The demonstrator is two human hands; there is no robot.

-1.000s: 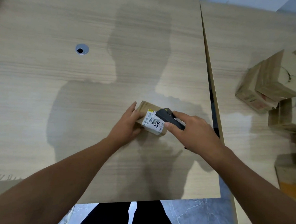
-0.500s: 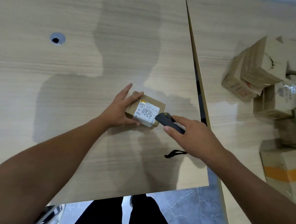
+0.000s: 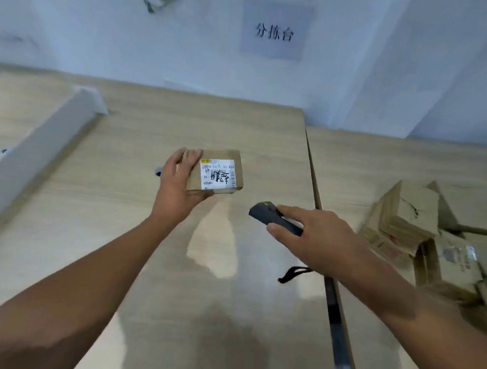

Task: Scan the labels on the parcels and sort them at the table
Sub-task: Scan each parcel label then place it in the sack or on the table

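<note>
The small parcel (image 3: 223, 165), a brown cardboard box, sits in the left hand (image 3: 179, 184) over the middle of the pale wooden surface (image 3: 227, 313). Its white label (image 3: 217, 174), printed and scrawled with black marks, faces up. The left grip holds the parcel's left end: the fingers curl over the far left corner and the thumb lies along the near edge. Whether the box touches the surface cannot be told.

To the right and nearer, well apart from the parcel, the right hand (image 3: 323, 240) wraps its grip round a dark scanner (image 3: 274, 218), whose head points left and away. A black strap (image 3: 293, 273) hangs below that hand.

Further right, past a narrow dark gap, a second surface (image 3: 367, 164) carries a pile of parcels (image 3: 412, 222), brown boxes leaning on each other.

On the far left a white rail (image 3: 35, 141) crosses the wood at a slant. Behind everything stands a pale wall (image 3: 102, 36) with a paper sign (image 3: 276, 31) bearing dark characters.
</note>
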